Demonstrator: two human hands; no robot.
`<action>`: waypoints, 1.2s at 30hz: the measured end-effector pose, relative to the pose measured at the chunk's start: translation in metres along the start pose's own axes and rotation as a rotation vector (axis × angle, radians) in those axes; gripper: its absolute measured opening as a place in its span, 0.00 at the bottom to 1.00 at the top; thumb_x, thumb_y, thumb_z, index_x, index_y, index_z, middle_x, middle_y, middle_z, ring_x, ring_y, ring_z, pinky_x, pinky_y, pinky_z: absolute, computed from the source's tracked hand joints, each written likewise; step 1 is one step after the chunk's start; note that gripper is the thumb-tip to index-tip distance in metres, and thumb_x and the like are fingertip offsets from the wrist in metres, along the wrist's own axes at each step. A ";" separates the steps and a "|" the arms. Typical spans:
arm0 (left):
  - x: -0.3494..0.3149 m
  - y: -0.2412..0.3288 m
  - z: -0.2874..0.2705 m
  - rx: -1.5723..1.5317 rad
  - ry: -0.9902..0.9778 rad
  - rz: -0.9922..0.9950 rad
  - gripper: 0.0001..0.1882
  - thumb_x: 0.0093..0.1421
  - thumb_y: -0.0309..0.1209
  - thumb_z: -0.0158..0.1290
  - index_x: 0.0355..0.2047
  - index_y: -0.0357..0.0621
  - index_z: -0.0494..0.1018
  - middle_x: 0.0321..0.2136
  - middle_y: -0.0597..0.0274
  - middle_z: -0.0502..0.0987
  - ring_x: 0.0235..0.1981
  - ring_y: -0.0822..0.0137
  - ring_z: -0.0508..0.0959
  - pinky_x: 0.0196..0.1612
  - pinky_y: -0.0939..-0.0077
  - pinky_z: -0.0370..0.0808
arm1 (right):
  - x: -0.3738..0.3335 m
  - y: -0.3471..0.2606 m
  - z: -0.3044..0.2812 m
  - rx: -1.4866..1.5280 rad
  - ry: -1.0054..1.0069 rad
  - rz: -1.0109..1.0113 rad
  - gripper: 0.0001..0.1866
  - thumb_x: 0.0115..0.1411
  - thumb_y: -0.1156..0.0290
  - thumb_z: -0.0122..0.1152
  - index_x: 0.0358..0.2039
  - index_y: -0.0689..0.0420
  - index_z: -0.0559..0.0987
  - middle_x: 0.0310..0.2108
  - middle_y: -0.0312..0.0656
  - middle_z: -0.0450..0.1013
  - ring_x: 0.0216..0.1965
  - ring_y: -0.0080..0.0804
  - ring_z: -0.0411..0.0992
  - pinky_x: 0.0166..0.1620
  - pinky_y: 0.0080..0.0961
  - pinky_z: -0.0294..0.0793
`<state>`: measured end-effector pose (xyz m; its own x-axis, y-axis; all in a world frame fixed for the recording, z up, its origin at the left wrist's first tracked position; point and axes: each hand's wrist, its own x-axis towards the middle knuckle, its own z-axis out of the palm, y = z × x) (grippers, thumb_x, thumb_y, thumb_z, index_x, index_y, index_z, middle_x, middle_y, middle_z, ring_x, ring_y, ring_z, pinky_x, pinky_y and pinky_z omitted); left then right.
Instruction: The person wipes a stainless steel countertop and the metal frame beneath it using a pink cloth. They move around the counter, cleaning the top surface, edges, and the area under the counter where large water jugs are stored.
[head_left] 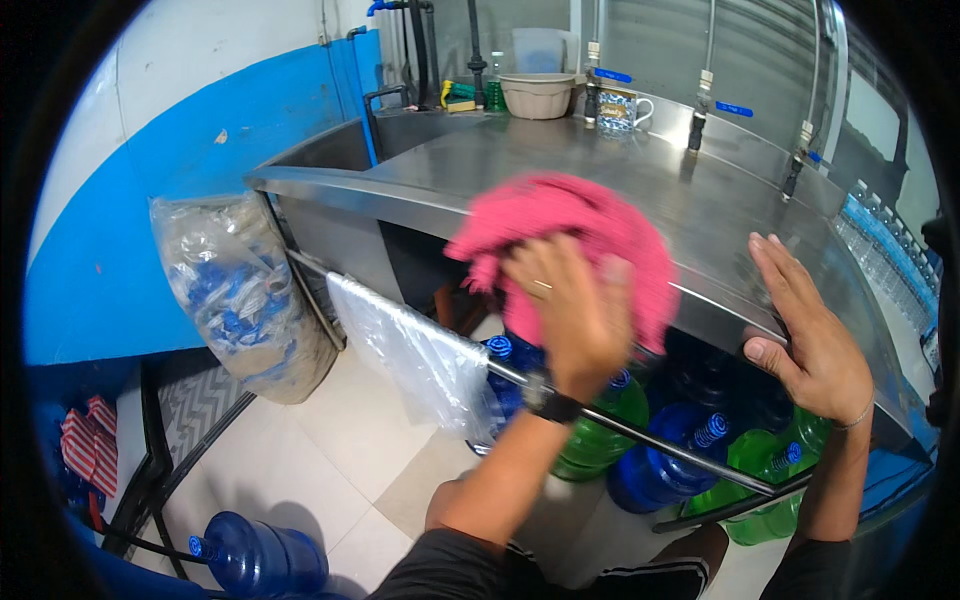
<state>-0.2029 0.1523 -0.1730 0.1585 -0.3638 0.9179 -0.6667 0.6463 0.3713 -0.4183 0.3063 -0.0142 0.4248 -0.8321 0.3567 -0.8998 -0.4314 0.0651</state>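
Observation:
A bunched pink cloth (620, 225) lies over the front edge of the stainless steel counter (440, 155), part of it hanging below the rim. My left hand (570, 305), slightly smeared by motion and wearing a ring and a dark wristwatch, presses into the cloth and grips it; the fingertips are partly hidden in its folds. At the counter's right front edge my right hand (815, 340) is open, fingers stretched out and thumb apart, holding nothing. It appears to rest against the rim.
Blue and green water jugs (660, 455) stand under the counter behind a metal rail (630, 425) draped with clear plastic (400, 340). A filled clear sack (245, 300) leans left. A mug (617, 110), a beige basin (540, 97) and valves line the back. Another blue jug (262, 555) lies lower left.

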 end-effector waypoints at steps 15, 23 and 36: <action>0.068 -0.058 -0.036 -0.223 0.122 -0.541 0.50 0.76 0.58 0.33 0.72 0.16 0.36 0.74 0.23 0.31 0.77 0.37 0.27 0.77 0.49 0.26 | -0.002 0.005 0.008 -0.023 0.028 0.019 0.43 0.66 0.53 0.60 0.75 0.59 0.56 0.73 0.57 0.56 0.75 0.59 0.50 0.75 0.45 0.52; -0.007 0.084 0.001 -0.301 -0.066 -0.288 0.38 0.75 0.47 0.44 0.64 0.16 0.52 0.66 0.14 0.48 0.69 0.20 0.47 0.73 0.37 0.39 | -0.001 0.001 0.003 0.006 0.042 0.010 0.46 0.63 0.50 0.61 0.75 0.60 0.56 0.75 0.55 0.55 0.77 0.55 0.49 0.75 0.43 0.51; 0.188 -0.331 -0.088 -0.043 0.349 -0.650 0.41 0.64 0.50 0.53 0.63 0.23 0.62 0.67 0.25 0.58 0.71 0.36 0.54 0.73 0.50 0.49 | -0.003 0.003 0.004 0.045 0.040 -0.009 0.41 0.68 0.56 0.58 0.74 0.61 0.56 0.74 0.56 0.55 0.76 0.56 0.50 0.75 0.44 0.51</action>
<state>0.1121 -0.0708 -0.1108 0.7389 -0.4529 0.4990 -0.3308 0.4013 0.8541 -0.4218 0.3063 -0.0191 0.4275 -0.8140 0.3933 -0.8903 -0.4545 0.0272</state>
